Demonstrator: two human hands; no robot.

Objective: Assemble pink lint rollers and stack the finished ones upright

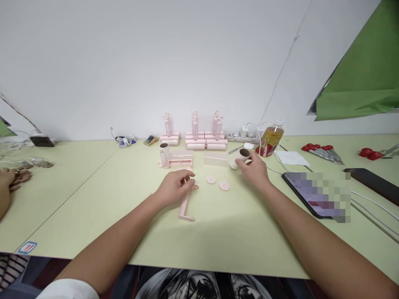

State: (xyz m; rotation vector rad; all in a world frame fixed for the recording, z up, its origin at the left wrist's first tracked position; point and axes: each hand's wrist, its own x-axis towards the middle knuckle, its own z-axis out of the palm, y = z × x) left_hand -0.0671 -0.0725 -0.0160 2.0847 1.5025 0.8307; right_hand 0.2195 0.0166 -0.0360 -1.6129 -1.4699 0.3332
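My right hand [256, 169] grips a white paper roll [245, 153] with a brown cardboard core, its open end tilted up. My left hand [174, 187] is over a pale pink U-shaped frame [184, 207] lying on the table, partly covering it. Its fingers are loosely curved, with a gap between thumb and forefinger; whether they touch the frame is hidden. Between my hands lie two pink discs [211, 179]. Behind them are a clear cover [216, 159] and another pink frame [180, 163]. Another white roll [164, 149] stands upright beside a small pink handle piece [163, 159].
Several pink roller sets [195, 143] stand along the wall. To the right are a drink bottle [271, 139], red-handled scissors [322, 151], white paper [292, 158], a phone [307, 195] and cables. Another person's hand [6, 177] is at far left, near brown pieces [23, 174].
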